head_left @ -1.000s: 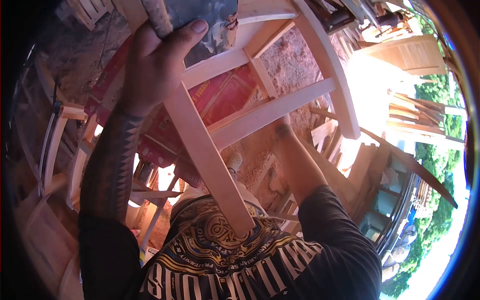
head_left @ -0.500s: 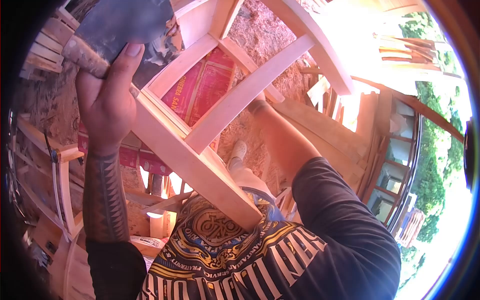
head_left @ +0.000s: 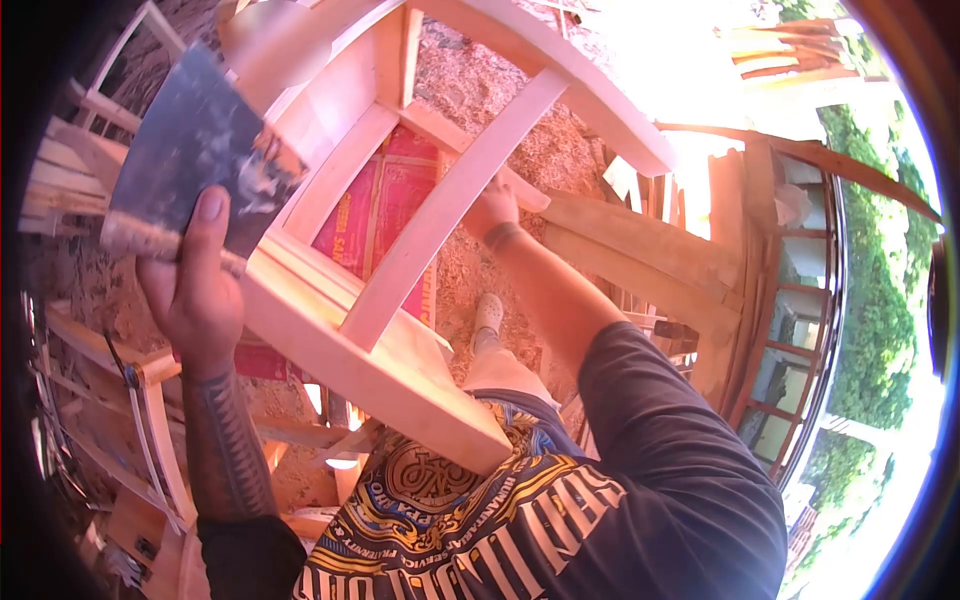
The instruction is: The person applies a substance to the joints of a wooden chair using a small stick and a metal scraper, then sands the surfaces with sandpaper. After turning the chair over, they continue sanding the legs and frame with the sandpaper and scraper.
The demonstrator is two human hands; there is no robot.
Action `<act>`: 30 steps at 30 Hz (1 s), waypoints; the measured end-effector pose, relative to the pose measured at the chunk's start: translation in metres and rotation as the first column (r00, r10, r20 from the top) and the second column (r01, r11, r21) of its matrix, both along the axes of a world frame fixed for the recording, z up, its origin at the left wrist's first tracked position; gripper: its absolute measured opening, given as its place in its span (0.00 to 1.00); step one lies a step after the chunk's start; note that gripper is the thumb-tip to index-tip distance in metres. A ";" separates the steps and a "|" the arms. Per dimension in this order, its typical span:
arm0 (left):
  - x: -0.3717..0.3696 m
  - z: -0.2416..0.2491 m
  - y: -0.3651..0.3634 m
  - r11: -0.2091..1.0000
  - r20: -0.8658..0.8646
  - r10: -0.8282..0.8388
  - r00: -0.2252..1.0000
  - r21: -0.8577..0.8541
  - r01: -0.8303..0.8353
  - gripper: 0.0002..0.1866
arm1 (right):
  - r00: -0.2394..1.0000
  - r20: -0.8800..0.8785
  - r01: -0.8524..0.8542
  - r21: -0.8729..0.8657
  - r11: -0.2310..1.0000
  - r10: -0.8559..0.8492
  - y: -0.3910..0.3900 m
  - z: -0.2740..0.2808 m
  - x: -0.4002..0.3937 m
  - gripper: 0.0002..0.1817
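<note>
My left hand (head_left: pixel 200 300) grips a wide, dark putty knife (head_left: pixel 180 150), thumb pressed on the flat blade. Pale and brownish putty smears the blade's right side, and a beige strip runs along its lower edge. Beneath it, a bare wooden chair frame (head_left: pixel 380 395) slants across my lap, one thick end against my shirt. My right hand (head_left: pixel 490 212) reaches under the frame's long slat (head_left: pixel 455 205), right by a lower rail (head_left: pixel 527 192). The slat hides most of that hand's fingers, so I cannot tell what they hold.
A red printed carton (head_left: pixel 365 215) lies under the frame on ground strewn with wood shavings (head_left: pixel 455 75). More wooden frame parts (head_left: pixel 160 430) stand at the left. Planks (head_left: pixel 640 245) and a cabinet with glass panes (head_left: pixel 785 330) are at the right.
The chair frame and putty knife sit further left in view, and the blade shows at a different tilt. More of my right hand now shows beside the slat.
</note>
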State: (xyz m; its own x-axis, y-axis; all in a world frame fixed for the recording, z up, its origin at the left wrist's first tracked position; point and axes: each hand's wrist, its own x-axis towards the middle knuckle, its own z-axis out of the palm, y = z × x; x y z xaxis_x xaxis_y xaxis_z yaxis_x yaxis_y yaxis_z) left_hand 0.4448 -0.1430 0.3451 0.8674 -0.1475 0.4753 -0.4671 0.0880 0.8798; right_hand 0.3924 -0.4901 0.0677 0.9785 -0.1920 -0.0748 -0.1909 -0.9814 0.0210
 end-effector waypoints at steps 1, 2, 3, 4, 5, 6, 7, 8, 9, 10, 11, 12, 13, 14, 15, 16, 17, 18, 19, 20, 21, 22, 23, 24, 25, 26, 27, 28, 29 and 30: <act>0.000 0.000 -0.002 0.999 0.002 0.019 1.000 -0.027 -0.019 0.18 | 1.000 0.010 0.009 -0.050 0.999 -0.009 0.008 0.001 0.002 0.29; 0.001 -0.004 -0.002 0.998 0.012 0.050 0.999 -0.036 -0.049 0.18 | 1.000 0.021 0.020 -0.093 0.995 -0.018 0.014 0.003 0.007 0.29; 0.002 -0.007 -0.002 0.996 0.023 0.081 0.996 -0.045 -0.080 0.18 | 0.994 0.109 0.017 -0.113 0.993 -0.005 0.018 -0.008 0.008 0.31; 0.002 -0.011 -0.002 0.992 0.033 0.113 0.993 -0.053 -0.111 0.18 | 0.996 0.075 0.050 -0.074 0.996 -0.045 0.021 -0.018 0.009 0.32; 0.003 -0.013 0.000 0.991 0.044 0.130 0.991 -0.045 -0.128 0.17 | 0.996 0.038 0.081 -0.039 0.996 -0.080 0.024 -0.022 0.008 0.33; 0.003 -0.012 0.000 0.989 0.033 0.140 0.990 -0.043 -0.139 0.17 | 0.994 -0.003 0.109 -0.009 0.994 -0.109 0.025 -0.022 0.006 0.34; 0.001 -0.011 0.000 0.988 0.023 0.150 0.988 -0.041 -0.149 0.16 | 0.995 0.058 0.089 -0.050 0.995 -0.086 0.024 -0.033 0.004 0.36; 0.000 -0.010 0.000 0.986 0.012 0.160 0.987 -0.038 -0.160 0.16 | 0.993 0.090 0.085 -0.073 0.994 -0.079 0.024 -0.035 0.002 0.36; -0.001 -0.008 0.000 0.986 0.016 0.167 0.986 -0.021 -0.167 0.15 | 0.990 0.122 0.081 -0.098 0.992 -0.069 0.026 -0.036 -0.002 0.35; -0.002 -0.006 -0.001 0.986 0.002 0.168 0.986 -0.022 -0.168 0.14 | 0.987 0.151 0.079 -0.124 0.989 -0.059 0.026 -0.036 -0.005 0.35; -0.002 -0.005 -0.001 0.985 -0.013 0.169 0.986 -0.024 -0.169 0.14 | 0.988 0.132 0.088 -0.094 0.992 -0.075 0.026 -0.031 -0.005 0.35; -0.002 -0.004 -0.001 0.984 -0.043 0.168 0.985 -0.045 -0.170 0.13 | 0.989 0.115 0.096 -0.064 0.993 -0.088 0.024 -0.025 -0.004 0.35; -0.003 -0.003 -0.001 0.983 -0.074 0.166 0.983 -0.065 -0.171 0.13 | 0.990 0.096 0.104 -0.034 0.994 -0.100 0.025 -0.019 -0.003 0.35; -0.003 -0.002 -0.002 0.984 -0.036 0.174 0.984 -0.030 -0.175 0.12 | 0.988 0.117 0.105 0.004 0.994 -0.105 0.023 -0.018 -0.004 0.35; -0.003 0.000 -0.005 0.983 0.002 0.181 0.983 0.004 -0.181 0.12 | 0.984 0.140 0.106 0.042 0.994 -0.110 0.020 -0.017 -0.004 0.35; -0.003 0.000 -0.006 0.981 0.041 0.189 0.981 0.039 -0.190 0.12 | 0.980 0.162 0.102 0.081 0.991 -0.114 0.017 -0.016 -0.003 0.35; -0.002 0.000 -0.006 0.981 0.029 0.191 0.981 0.018 -0.191 0.12 | 0.985 0.126 0.100 0.128 0.987 -0.116 0.013 -0.011 -0.001 0.35; -0.002 -0.001 -0.005 0.981 0.016 0.193 0.981 -0.003 -0.193 0.12 | 0.989 0.090 0.099 0.174 0.980 -0.116 0.007 -0.003 0.003 0.34; -0.002 -0.002 -0.005 0.981 0.003 0.194 0.981 -0.025 -0.194 0.13 | 0.992 0.053 0.101 0.219 0.971 -0.115 0.003 0.005 0.004 0.34; -0.002 -0.003 -0.006 0.982 0.018 0.187 0.982 -0.010 -0.187 0.13 | 0.998 0.011 0.052 0.244 0.968 -0.057 -0.001 0.008 0.002 0.33; -0.002 -0.005 -0.006 0.984 0.036 0.179 0.983 0.004 -0.179 0.13 | 1.000 -0.025 0.005 0.269 0.963 0.002 -0.004 0.012 0.000 0.32; -0.001 -0.007 -0.004 0.987 0.035 0.160 0.987 0.014 -0.161 0.14 | 0.996 -0.058 -0.042 0.294 0.955 0.062 -0.007 0.017 0.001 0.31; 0.000 -0.008 -0.003 0.990 0.033 0.141 0.989 0.025 -0.142 0.14 | 0.987 -0.151 0.015 0.383 0.924 0.047 0.003 0.032 -0.002 0.27; 0.001 -0.009 0.000 0.993 0.009 0.113 0.994 0.033 -0.113 0.15 | 0.987 -0.138 -0.026 0.344 0.939 0.078 0.015 0.035 -0.007 0.26; 0.000 -0.008 0.000 0.995 -0.021 0.092 0.995 0.025 -0.092 0.16 | 0.986 -0.126 -0.068 0.304 0.950 0.111 0.027 0.035 -0.014 0.25; 0.000 -0.006 0.000 0.997 -0.052 0.072 0.996 0.016 -0.071 0.17 | 0.983 -0.116 -0.109 0.266 0.958 0.144 0.034 0.034 -0.020 0.24; -0.002 -0.003 -0.002 0.998 -0.087 0.056 0.995 -0.011 -0.057 0.17 | 0.981 -0.095 -0.129 0.345 0.930 0.172 0.035 0.032 -0.024 0.24; -0.003 0.000 -0.005 0.998 -0.121 0.037 0.992 -0.036 -0.042 0.18 | 0.978 -0.072 -0.149 0.423 0.894 0.197 0.034 0.030 -0.029 0.24; -0.003 0.003 -0.008 0.998 -0.118 0.026 0.993 -0.051 -0.033 0.18 | 0.974 -0.047 -0.169 0.498 0.851 0.221 0.032 0.030 -0.031 0.24; -0.003 0.005 -0.011 0.997 -0.113 0.019 0.993 -0.067 -0.027 0.18 | 0.983 -0.063 -0.123 0.482 0.868 0.174 0.023 0.033 -0.030 0.24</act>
State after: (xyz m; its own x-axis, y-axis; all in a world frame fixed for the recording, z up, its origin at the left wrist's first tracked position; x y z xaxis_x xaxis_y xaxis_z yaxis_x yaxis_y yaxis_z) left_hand 0.4414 -0.1539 0.3498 0.9185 -0.0975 0.3832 -0.3686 0.1401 0.9190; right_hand 0.3624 -0.4670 0.1006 0.9749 0.0382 -0.2192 -0.0644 -0.8946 -0.4422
